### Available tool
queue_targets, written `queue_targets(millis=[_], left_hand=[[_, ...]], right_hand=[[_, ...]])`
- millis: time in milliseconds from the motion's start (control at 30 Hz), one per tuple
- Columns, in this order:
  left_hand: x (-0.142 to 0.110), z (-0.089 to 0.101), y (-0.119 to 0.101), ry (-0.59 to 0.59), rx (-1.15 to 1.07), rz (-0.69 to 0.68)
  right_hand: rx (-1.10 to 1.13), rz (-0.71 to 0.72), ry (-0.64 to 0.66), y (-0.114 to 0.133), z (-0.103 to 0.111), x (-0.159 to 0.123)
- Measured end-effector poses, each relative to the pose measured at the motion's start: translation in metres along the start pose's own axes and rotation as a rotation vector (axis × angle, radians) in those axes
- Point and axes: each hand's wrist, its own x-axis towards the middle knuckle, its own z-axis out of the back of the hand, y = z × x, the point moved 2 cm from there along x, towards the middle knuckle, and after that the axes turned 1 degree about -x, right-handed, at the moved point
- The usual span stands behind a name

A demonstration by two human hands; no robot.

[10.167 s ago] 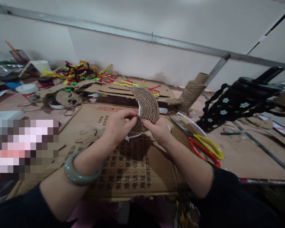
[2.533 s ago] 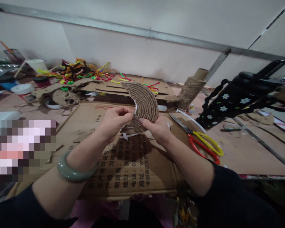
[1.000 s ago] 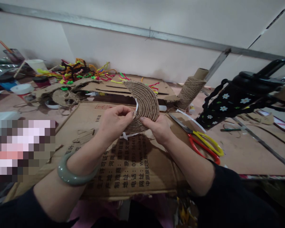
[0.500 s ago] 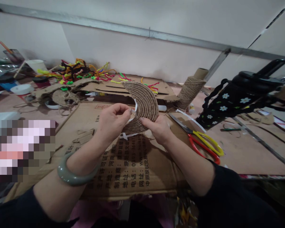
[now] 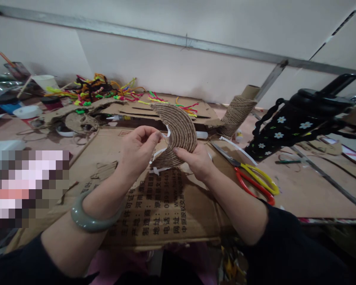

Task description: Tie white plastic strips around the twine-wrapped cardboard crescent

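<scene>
A crescent-shaped piece (image 5: 184, 128) covered in curved rows of brown twine stands tilted above the cardboard. Its lower right side is gripped by my right hand (image 5: 200, 160), thumb on the twine face and the other fingers hidden behind. At the inner curve, my left hand (image 5: 138, 148) pinches the end of a thin white strip (image 5: 165, 135) with thumb and forefinger. More white edging shows along that inner curve, partly behind my left hand. Below the crescent lies a white zip tie (image 5: 158, 170) on the printed cardboard sheet (image 5: 136, 213).
Scissors (image 5: 249, 174) with red and yellow handles lie to the right. Behind them stand a twine spool (image 5: 239, 111) and a black flowered tumbler (image 5: 296, 114). Colourful pipe cleaners (image 5: 103, 87) are heaped at the back left, near paint pots (image 5: 28, 113).
My left hand has drawn slightly left and up from the inner curve, and more of the white strip shows at its fingertips. The crescent has shifted a little left in my right hand.
</scene>
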Motion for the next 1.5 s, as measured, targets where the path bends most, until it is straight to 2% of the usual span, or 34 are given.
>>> queue_targets(millis=[300,567,767,1000,1500], left_hand=[[0.0,-0.001,0.001,0.06,-0.059,0.038],[-0.001,-0.008,0.005,0.232,-0.1,0.117],[-0.001,-0.005,0.004,0.09,-0.002,0.03],[-0.001,-0.001,0.001,0.0,0.015,-0.024],[0.005,0.003,0.007,-0.166,-0.107,-0.006]], right_hand=[[0.018,-0.012,-0.008,-0.006,0.003,0.001],[0.02,0.006,-0.015,-0.005,0.004,0.001],[0.028,0.021,0.0,-0.003,0.002,0.001],[0.005,0.002,0.003,0.002,-0.001,0.0],[0.01,-0.079,0.032,0.0,-0.003,0.0]])
